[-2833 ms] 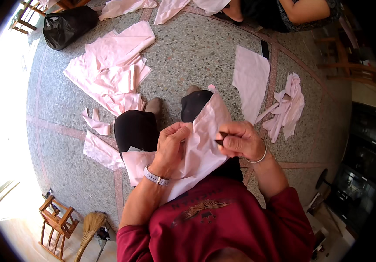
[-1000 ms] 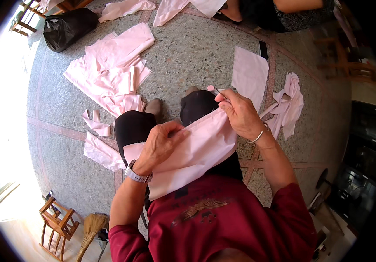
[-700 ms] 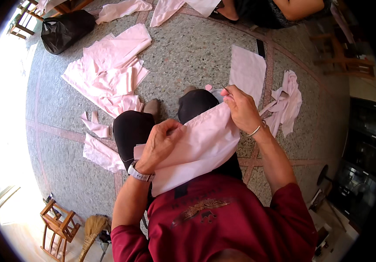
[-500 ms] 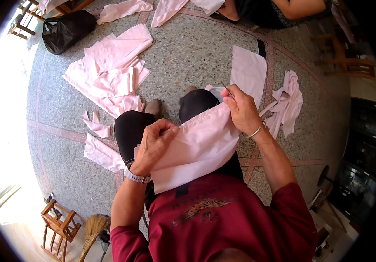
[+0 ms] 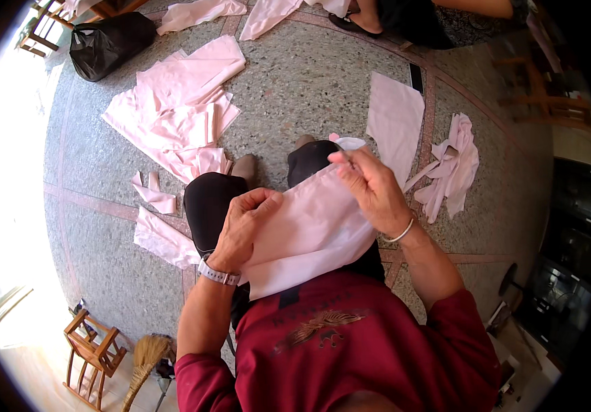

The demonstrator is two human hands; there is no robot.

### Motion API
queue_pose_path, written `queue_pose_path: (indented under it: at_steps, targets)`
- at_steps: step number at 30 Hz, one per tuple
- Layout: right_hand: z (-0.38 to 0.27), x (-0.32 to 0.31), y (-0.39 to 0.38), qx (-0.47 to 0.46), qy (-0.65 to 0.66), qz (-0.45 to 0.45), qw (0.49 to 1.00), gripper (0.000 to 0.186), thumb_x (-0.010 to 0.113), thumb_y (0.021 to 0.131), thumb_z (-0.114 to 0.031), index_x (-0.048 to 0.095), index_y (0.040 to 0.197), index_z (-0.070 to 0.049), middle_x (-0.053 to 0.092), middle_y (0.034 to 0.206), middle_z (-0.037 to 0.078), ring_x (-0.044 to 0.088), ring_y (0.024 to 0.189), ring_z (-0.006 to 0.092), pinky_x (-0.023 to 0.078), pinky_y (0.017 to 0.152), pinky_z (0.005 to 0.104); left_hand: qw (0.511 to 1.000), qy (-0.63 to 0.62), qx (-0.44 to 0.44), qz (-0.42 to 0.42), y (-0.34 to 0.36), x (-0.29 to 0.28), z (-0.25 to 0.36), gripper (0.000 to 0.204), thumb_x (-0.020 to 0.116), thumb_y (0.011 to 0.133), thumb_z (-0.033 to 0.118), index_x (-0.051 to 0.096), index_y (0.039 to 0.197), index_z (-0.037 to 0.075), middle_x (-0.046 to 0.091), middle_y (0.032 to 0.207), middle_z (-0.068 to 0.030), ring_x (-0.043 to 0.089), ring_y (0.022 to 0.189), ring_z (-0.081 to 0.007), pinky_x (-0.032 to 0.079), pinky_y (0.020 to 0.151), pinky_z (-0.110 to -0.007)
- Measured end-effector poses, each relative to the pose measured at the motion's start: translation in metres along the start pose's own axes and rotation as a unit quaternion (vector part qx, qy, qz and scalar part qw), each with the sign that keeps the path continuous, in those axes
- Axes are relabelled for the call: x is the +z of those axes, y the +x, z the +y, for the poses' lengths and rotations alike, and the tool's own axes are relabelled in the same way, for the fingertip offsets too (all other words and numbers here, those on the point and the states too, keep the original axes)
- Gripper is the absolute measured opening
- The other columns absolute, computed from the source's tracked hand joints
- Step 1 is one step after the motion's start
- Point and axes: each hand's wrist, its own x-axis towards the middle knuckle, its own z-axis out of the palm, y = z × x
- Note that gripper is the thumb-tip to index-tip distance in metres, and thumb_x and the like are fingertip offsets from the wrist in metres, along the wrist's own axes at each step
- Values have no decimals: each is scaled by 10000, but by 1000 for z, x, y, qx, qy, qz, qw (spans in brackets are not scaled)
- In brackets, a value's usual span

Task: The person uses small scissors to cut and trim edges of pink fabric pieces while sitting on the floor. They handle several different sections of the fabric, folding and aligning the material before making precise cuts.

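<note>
A pink piece of cloth [image 5: 309,226] is stretched across my lap between both hands. My left hand [image 5: 247,223] is closed on its left end, thumb and fingers pinching the upper edge. At the right end of that edge, my right hand [image 5: 374,189] has its fingers pressed together around a thin, dark, pointed tool. Motion smears the tool, so its exact kind does not show. The cloth's lower part drapes toward my red shirt.
Heaped pink cloth [image 5: 179,117] lies on the speckled floor ahead left. Two more cloths, one flat [image 5: 395,117] and one crumpled [image 5: 452,165], lie right, near a dark phone-like slab [image 5: 416,77]. A black bag [image 5: 111,44], wooden chair [image 5: 93,350] and broom [image 5: 148,360] stand left. Another person [image 5: 412,20] sits ahead.
My right hand has moved left and slightly down along the cloth's upper edge, turning as it goes. My left hand keeps its grip almost in place.
</note>
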Motion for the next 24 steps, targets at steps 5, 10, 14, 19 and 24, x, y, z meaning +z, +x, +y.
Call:
queue_pose_path:
  at_steps: [5, 10, 14, 19, 24]
  targets:
    - [-15, 40, -26, 125, 168, -161, 965, 224, 533, 985, -173, 590, 1077, 23, 613, 763, 98, 590, 712, 164, 476, 680, 309, 998, -63, 4, -3, -4, 4, -4, 178, 613, 950, 174, 692, 918, 18, 641, 791, 33, 561, 687, -28, 454, 615, -200]
    - [-11, 46, -26, 173, 176, -191, 950, 201, 486, 983, -138, 596, 1045, 18, 591, 678, 48, 551, 636, 102, 454, 602, 288, 988, -152, -40, 5, -6, 2, -13, 188, 618, 944, 177, 696, 914, 8, 663, 815, 5, 584, 693, -49, 475, 633, -210]
    - [-8, 47, -27, 160, 179, -195, 951, 206, 481, 982, -132, 600, 1048, 23, 577, 667, 38, 537, 623, 97, 453, 593, 282, 986, -160, -38, -3, -5, 0, -17, 194, 620, 942, 181, 700, 918, 5, 674, 832, -8, 594, 696, -58, 482, 637, -214]
    - [-8, 46, -25, 160, 188, -203, 947, 212, 485, 981, -135, 598, 1044, 34, 565, 651, 29, 529, 615, 96, 455, 595, 282, 983, -180, -42, -5, -5, 0, -18, 200, 621, 941, 183, 702, 912, 3, 684, 825, -24, 604, 685, -68, 490, 631, -223]
    - [-4, 48, -26, 165, 180, -202, 948, 220, 491, 981, -145, 599, 1045, 37, 563, 648, 24, 528, 615, 96, 461, 601, 282, 982, -185, -47, -6, -6, 1, -16, 194, 615, 944, 183, 695, 906, 10, 684, 820, -28, 610, 674, -76, 495, 623, -227]
